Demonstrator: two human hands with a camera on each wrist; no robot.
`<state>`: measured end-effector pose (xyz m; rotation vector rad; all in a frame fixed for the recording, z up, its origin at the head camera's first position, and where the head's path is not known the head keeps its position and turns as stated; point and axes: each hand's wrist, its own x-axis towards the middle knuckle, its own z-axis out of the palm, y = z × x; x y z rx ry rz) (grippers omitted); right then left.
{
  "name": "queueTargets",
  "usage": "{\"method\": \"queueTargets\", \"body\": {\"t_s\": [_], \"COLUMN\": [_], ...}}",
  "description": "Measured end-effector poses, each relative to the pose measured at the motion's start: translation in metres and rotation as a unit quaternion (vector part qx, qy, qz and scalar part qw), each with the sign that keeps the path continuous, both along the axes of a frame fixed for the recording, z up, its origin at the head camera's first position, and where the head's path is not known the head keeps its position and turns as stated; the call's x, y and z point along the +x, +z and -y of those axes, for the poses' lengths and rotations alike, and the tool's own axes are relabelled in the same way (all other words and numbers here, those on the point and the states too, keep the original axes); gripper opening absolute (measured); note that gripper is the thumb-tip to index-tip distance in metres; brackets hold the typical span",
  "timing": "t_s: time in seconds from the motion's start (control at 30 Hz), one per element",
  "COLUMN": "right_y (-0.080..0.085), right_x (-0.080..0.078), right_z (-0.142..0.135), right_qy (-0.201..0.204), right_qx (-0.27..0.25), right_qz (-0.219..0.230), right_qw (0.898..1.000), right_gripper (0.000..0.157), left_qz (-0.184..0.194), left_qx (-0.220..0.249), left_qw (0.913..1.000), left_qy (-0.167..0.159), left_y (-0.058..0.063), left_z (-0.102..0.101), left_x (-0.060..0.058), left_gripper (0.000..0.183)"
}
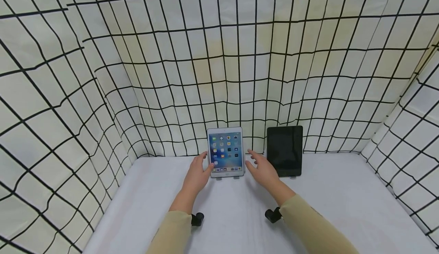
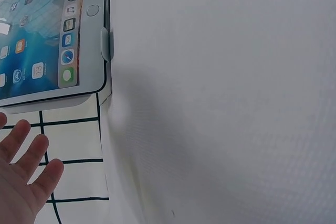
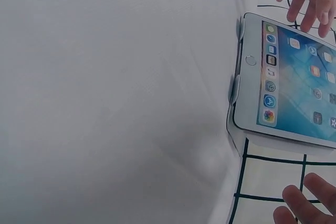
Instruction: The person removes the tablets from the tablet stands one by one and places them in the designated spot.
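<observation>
A white tablet (image 1: pixel 225 153) with a lit screen of app icons leans upright on a stand, whose small clips show under its lower edge. My left hand (image 1: pixel 197 174) is at its left side, fingers spread. The thumb overlaps the tablet's left edge in the head view; whether it touches cannot be told. In the left wrist view, the visible fingers (image 2: pixel 39 153) are apart from the tablet (image 2: pixel 94 40). On the other side, my right hand (image 1: pixel 263 170) is held a little away from the tablet's right edge, fingers extended and holding nothing. The right wrist view shows both hands flanking the tablet (image 3: pixel 252 87).
A second, black tablet (image 1: pixel 285 151) with a dark screen stands to the right, just beyond my right hand. White cloth covers the table (image 1: pixel 233 216). Behind and at both sides rise white walls (image 1: pixel 247 67) with a black grid.
</observation>
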<state>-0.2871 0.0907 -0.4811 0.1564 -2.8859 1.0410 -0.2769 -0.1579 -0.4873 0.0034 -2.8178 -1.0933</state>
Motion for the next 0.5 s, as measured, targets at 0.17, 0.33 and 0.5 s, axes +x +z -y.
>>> {"method": "queueTargets", "body": {"t_s": [0.17, 0.33, 0.5], "right_y": [-0.003, -0.004, -0.006], "right_x": [-0.005, -0.01, -0.014], "right_z": [0.004, 0.012, 0.017], "right_qy": [-0.003, -0.006, -0.011], "right_qx": [-0.012, -0.024, -0.031], "right_qz": [0.008, 0.016, 0.025], "right_qw": [1.0, 1.0, 0.999], "right_gripper": [0.055, 0.058, 0.062], "left_qz": [0.001, 0.004, 0.01], "left_qx": [-0.001, 0.0, -0.001], "left_qw": [1.0, 1.0, 0.9999], "left_qy": [0.001, 0.001, -0.001], "left_y": [-0.001, 0.001, 0.003], "left_z": [-0.001, -0.001, -0.003], "left_x": [-0.004, -0.008, -0.011], "left_gripper": [0.062, 0.064, 0.065]}}
